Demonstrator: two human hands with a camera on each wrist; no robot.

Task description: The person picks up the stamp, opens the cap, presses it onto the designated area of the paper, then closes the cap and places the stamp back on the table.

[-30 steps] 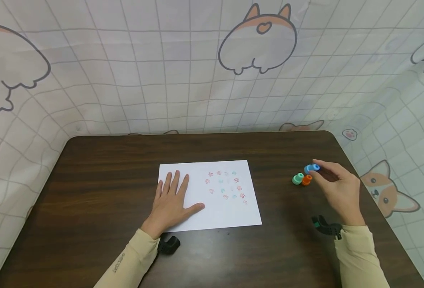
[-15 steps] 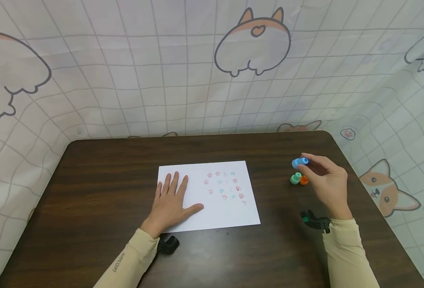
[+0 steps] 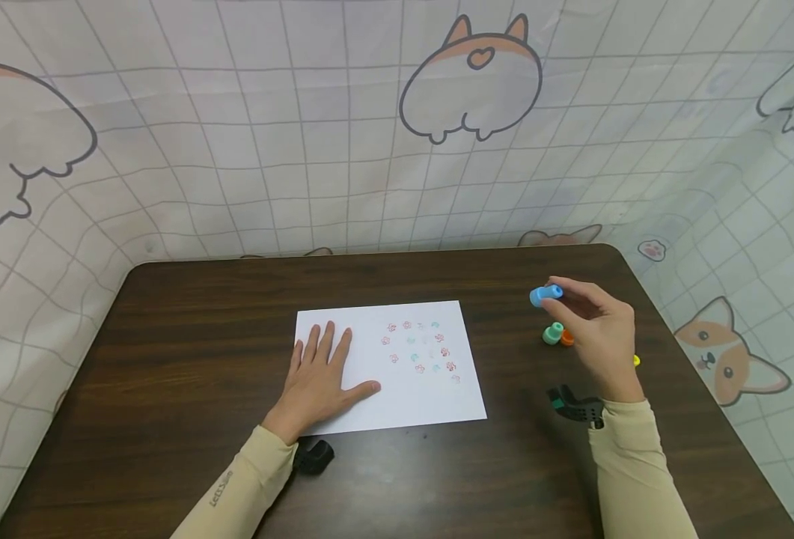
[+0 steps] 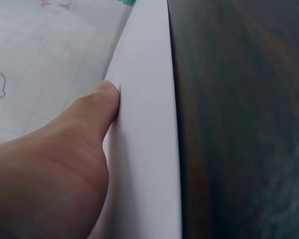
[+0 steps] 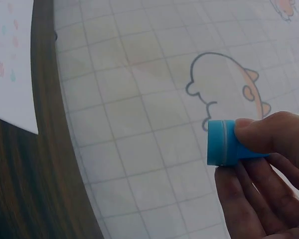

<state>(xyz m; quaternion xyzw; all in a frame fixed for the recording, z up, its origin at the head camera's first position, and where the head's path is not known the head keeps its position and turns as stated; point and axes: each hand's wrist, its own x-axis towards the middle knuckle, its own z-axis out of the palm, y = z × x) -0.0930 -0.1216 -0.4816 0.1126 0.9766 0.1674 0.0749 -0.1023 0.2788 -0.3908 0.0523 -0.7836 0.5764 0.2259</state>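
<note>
My left hand (image 3: 319, 385) rests flat on a white sheet of paper (image 3: 423, 400), fingers spread and thumb out to the right. Small red, pink and teal printed marks (image 3: 415, 358) cover the sheet's right part. Between the thumb and fingers of my right hand (image 3: 602, 337) a small blue stamp (image 3: 545, 295) is pinched, held above the table and tilted. Up close in the right wrist view, a thin seam runs round the stamp's wide end (image 5: 223, 143). Just below that hand stand a green stamp (image 3: 553, 334) and an orange stamp (image 3: 567, 338), the latter partly hidden.
The dark wooden table (image 3: 188, 389) ends against a white gridded cloth (image 3: 255, 150) with corgi drawings, at the back and right. Something small and yellow (image 3: 636, 361) shows behind my right wrist, mostly covered. Each wrist wears a black camera mount (image 3: 313, 457).
My right hand has carried the blue stamp up and left, away from the green and orange stamps. A yellow bit has come into sight behind the wrist. My left hand stays on the paper.
</note>
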